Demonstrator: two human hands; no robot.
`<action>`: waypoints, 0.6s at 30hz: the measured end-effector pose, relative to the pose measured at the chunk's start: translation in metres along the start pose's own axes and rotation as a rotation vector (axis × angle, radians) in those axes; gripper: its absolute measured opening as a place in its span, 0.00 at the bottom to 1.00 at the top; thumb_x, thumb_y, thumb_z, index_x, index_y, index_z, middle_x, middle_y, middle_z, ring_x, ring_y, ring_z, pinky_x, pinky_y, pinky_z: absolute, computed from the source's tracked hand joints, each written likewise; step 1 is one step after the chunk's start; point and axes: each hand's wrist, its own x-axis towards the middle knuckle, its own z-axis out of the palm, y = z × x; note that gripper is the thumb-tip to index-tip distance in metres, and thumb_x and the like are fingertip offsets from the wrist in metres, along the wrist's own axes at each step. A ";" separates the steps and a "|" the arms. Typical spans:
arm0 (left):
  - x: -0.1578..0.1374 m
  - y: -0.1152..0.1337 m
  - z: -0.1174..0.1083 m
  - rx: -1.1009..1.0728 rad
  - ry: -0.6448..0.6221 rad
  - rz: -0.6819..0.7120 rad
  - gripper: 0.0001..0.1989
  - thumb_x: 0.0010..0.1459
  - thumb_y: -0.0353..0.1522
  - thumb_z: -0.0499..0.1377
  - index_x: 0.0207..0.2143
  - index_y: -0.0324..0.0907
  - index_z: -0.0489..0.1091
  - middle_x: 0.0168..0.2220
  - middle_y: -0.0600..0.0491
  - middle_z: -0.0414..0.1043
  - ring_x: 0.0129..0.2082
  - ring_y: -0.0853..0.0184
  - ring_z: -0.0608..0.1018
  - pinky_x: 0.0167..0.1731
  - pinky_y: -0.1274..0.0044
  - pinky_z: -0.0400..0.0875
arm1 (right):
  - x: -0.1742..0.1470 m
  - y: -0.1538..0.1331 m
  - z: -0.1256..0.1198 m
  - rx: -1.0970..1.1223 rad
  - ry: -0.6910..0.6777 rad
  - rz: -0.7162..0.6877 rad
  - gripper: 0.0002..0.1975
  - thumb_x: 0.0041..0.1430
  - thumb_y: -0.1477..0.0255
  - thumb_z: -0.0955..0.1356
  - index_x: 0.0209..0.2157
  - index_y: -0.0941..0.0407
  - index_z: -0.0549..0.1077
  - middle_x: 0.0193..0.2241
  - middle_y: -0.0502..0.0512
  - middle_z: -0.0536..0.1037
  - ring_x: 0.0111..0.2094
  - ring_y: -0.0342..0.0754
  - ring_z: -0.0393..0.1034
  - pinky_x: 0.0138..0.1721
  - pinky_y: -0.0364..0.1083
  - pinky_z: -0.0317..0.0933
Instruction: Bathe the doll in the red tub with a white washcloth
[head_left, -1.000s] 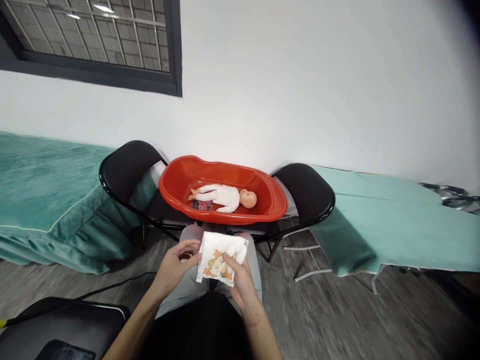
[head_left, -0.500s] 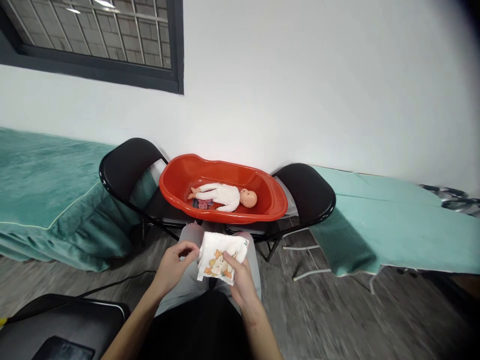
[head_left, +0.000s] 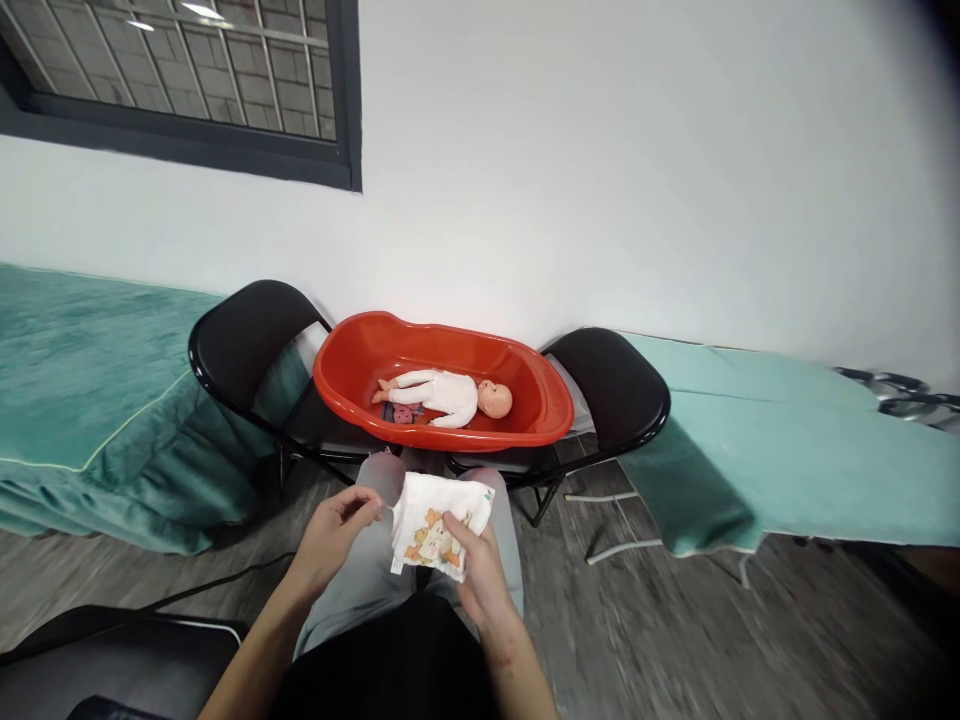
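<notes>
Above my lap, my right hand [head_left: 480,570] grips a small white washcloth [head_left: 435,497] with an orange cartoon animal print, thumb on top and the other fingers underneath. My left hand [head_left: 334,530] is closed in a pinch just left of the cloth. A thin pale thread [head_left: 388,507] seems to run from its fingertips to the cloth's edge. Beyond my knees stands a red baby bathtub [head_left: 442,436]. In it a doll [head_left: 450,393] in a white suit lies on its back, head to the right. A dark and pink patterned item [head_left: 405,412] lies beside its legs.
The tub rests across two black folding chairs, one left [head_left: 251,345] and one right [head_left: 611,390]. A green-covered bed [head_left: 97,380] is at the left, a light green table [head_left: 787,450] at the right. Another black chair [head_left: 120,660] is near my left arm.
My left hand has drawn slightly left, away from the cloth, and a thin strand now shows between them. The cloth has shifted a little left and down; the view has moved slightly.
</notes>
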 end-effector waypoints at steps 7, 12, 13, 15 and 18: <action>0.014 -0.035 -0.001 0.038 0.064 -0.121 0.19 0.56 0.48 0.61 0.34 0.42 0.75 0.30 0.52 0.75 0.34 0.64 0.74 0.39 0.76 0.68 | 0.018 0.009 -0.016 0.033 0.103 0.064 0.33 0.37 0.66 0.82 0.45 0.60 0.74 0.41 0.64 0.83 0.41 0.62 0.80 0.43 0.55 0.74; 0.023 -0.074 0.004 0.056 0.011 -0.184 0.25 0.53 0.56 0.60 0.32 0.42 0.75 0.34 0.49 0.78 0.33 0.61 0.77 0.37 0.73 0.71 | 0.037 0.017 -0.040 0.042 0.195 0.087 0.32 0.36 0.64 0.82 0.42 0.61 0.74 0.36 0.64 0.84 0.37 0.61 0.80 0.40 0.54 0.74; 0.025 -0.080 0.006 0.046 0.004 -0.200 0.27 0.52 0.58 0.60 0.31 0.42 0.74 0.34 0.49 0.78 0.33 0.61 0.78 0.36 0.73 0.71 | 0.042 0.018 -0.046 0.039 0.217 0.085 0.31 0.36 0.64 0.82 0.42 0.61 0.74 0.35 0.63 0.84 0.36 0.61 0.80 0.39 0.53 0.74; 0.032 -0.090 0.010 0.031 -0.006 -0.223 0.30 0.48 0.61 0.60 0.29 0.42 0.74 0.33 0.48 0.78 0.31 0.61 0.78 0.33 0.73 0.72 | 0.053 0.020 -0.059 0.028 0.254 0.080 0.29 0.36 0.63 0.81 0.40 0.61 0.75 0.32 0.62 0.83 0.33 0.60 0.80 0.37 0.53 0.73; 0.050 -0.097 0.018 0.017 0.011 -0.221 0.32 0.47 0.64 0.59 0.26 0.43 0.74 0.29 0.49 0.77 0.28 0.62 0.77 0.30 0.74 0.72 | 0.072 0.014 -0.078 0.029 0.302 0.099 0.31 0.31 0.60 0.82 0.36 0.61 0.76 0.30 0.63 0.83 0.33 0.63 0.80 0.37 0.54 0.74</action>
